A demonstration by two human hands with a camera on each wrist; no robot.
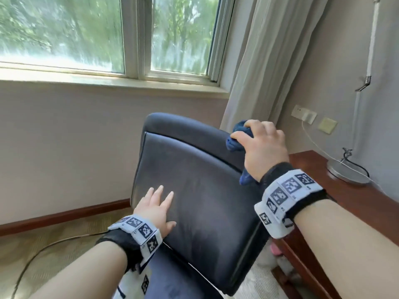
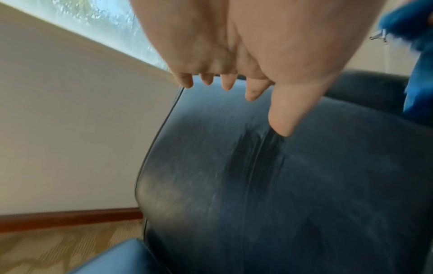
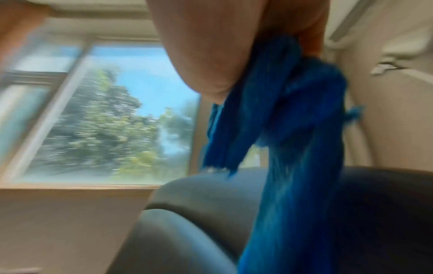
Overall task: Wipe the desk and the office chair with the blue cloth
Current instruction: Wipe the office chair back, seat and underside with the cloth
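While my left hand [image 1: 156,209] lies flat on the backrest of the office chair [image 1: 198,190], with the fingers straight and a little spread, my right hand [image 1: 262,145] grips the blue cloth [image 1: 236,140] in a bunch. In the head view the left hand is at about 7 o'clock on the backrest, near its left edge, and its fingertips touch the dark leather. The right hand is at about 2 o'clock, at the top right corner of the backrest; its fingers are curled around the cloth, and one end of the cloth hangs below the wrist. In the right wrist view the cloth [image 3: 293,129] hangs down in front of the top of the chair, but this picture is blurred, so I cannot tell if the cloth touches the leather there. The desk [image 1: 319,173] stands at 3 o'clock, just beside the chair, and a lamp base [image 1: 345,172] rests on it.
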